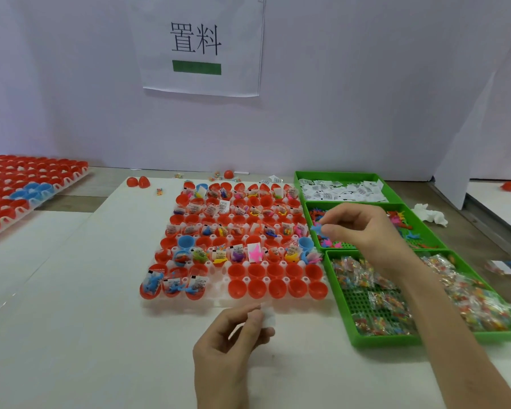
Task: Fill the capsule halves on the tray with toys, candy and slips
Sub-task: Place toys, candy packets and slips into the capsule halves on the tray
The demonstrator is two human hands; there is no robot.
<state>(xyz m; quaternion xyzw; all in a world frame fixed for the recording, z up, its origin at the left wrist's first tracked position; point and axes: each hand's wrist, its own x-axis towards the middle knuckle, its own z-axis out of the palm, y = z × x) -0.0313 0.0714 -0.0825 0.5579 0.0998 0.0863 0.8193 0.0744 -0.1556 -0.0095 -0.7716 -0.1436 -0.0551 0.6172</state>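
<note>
A white tray (pixel 219 301) in the middle of the table holds rows of red capsule halves (pixel 255 287), a few of them blue. Most carry toys, candy and slips; several in the two nearest rows on the right are empty. My right hand (pixel 363 228) pinches a small blue toy (pixel 317 229) over the green toy bin (pixel 407 206). My left hand (pixel 233 340) holds a small white slip (pixel 267 315) just in front of the tray.
Three green bins stand right of the tray: slips (pixel 337 176) at the back, toys in the middle, candy packets (pixel 375 339) nearest. A second tray of red halves (pixel 27 187) lies far left. Loose red halves (pixel 137 182) and candy sit behind the tray.
</note>
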